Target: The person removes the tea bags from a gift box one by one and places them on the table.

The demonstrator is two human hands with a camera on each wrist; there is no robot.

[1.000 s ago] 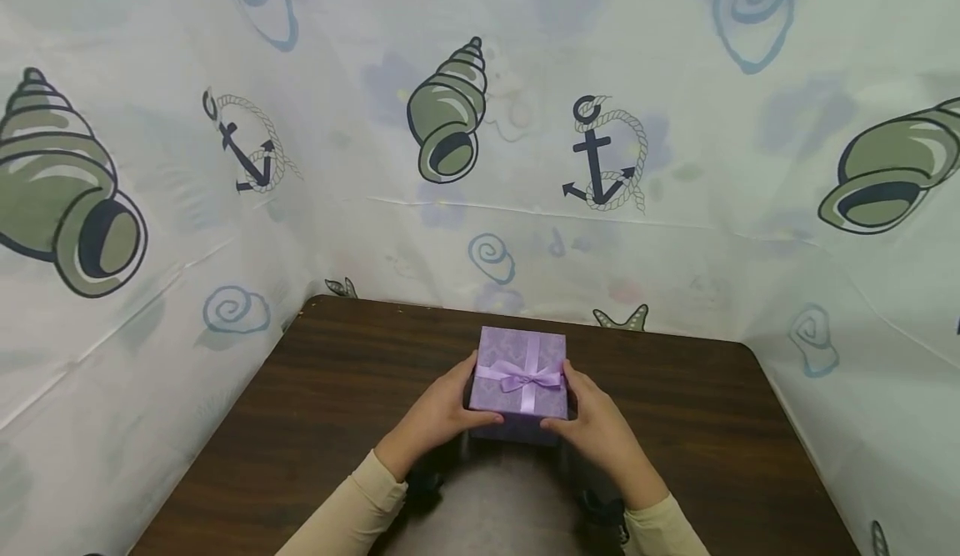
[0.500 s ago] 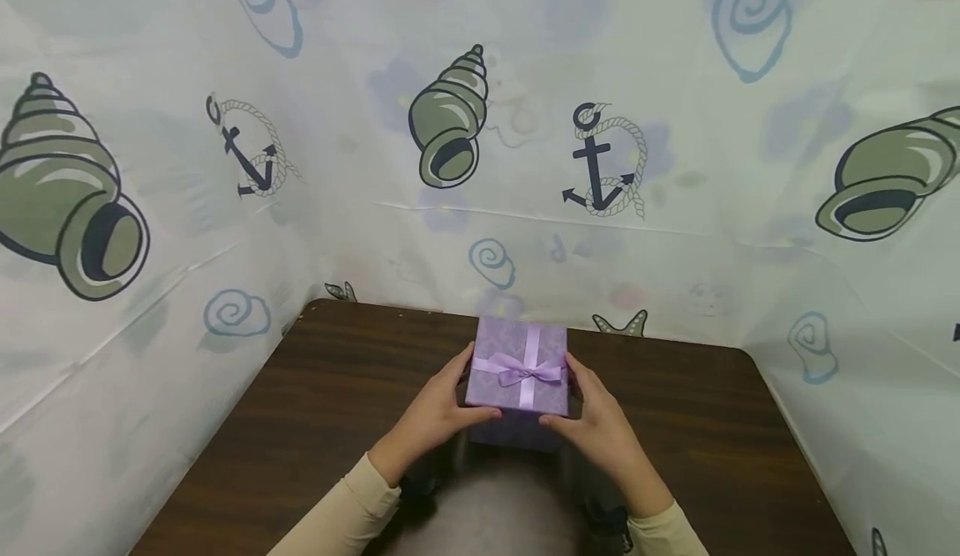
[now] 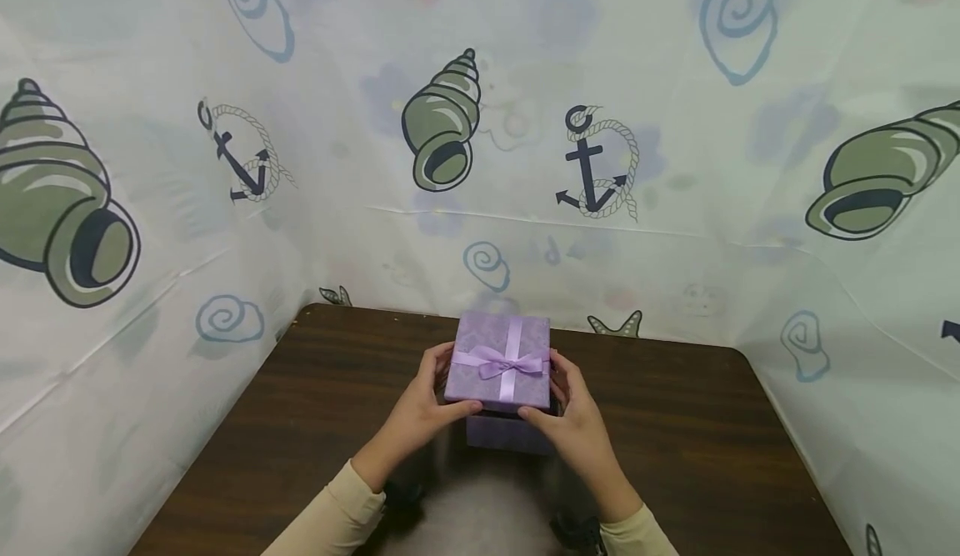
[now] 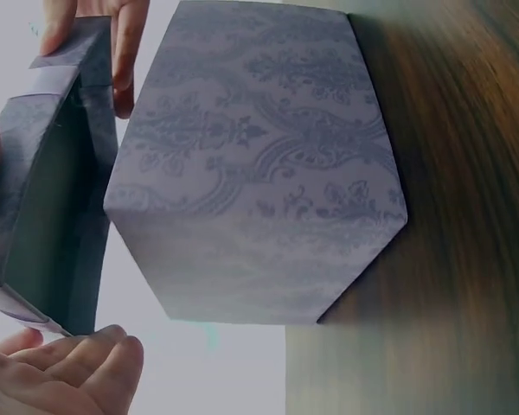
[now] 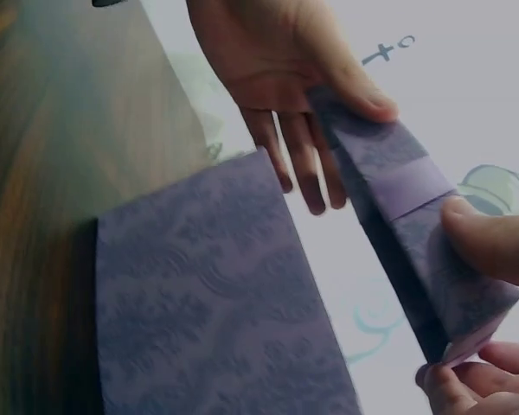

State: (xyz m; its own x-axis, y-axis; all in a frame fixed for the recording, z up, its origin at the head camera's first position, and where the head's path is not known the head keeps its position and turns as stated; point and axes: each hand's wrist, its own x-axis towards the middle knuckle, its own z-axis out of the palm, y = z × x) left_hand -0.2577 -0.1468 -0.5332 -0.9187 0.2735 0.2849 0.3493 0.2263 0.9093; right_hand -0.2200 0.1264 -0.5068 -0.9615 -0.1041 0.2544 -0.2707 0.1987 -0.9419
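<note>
head view: both hands [image 3: 411, 418] [image 3: 581, 429], half-curled, grip opposite sides of the ribboned lid [image 3: 487, 339] above its box [image 3: 510, 434].

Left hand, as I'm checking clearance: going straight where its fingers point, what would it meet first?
Besides the lid it holds, the left hand would probably meet the patterned backdrop; depth is hard to judge.

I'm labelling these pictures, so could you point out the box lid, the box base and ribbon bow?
Box lid [image 4: 59, 203], left wrist view: on its dark inner side.
Box base [image 4: 259, 117], left wrist view: on its larger visible wall.
Ribbon bow [image 3: 509, 365], head view: on its knot.
</note>
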